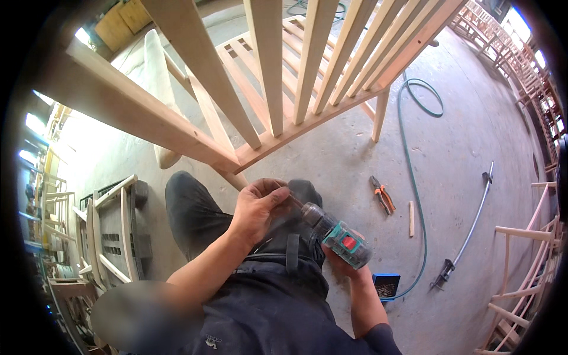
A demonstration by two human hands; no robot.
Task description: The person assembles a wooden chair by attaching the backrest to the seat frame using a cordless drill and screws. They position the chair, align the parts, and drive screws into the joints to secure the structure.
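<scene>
My right hand [338, 260] is wrapped round the grip of a teal and black cordless drill [349, 244], whose chuck points up and left. A thin bit [296, 202] runs from the chuck to the pinched fingers of my left hand [263, 204]. Whatever those fingers hold at its tip is too hidden to name. Both hands are over my lap. Just beyond them stands a pale wooden slatted bench [305, 124], its upright slats rising toward me and its slatted seat behind. The bench's near corner is close to my left hand, apart from it.
On the concrete floor at right lie orange-handled pliers [384, 198], a wooden stick [412, 219], a green hose [416, 195] and a bar clamp [472, 231]. A blue box [387, 275] of small parts sits by my right forearm. Wooden frames stand at left [125, 234] and right [523, 234].
</scene>
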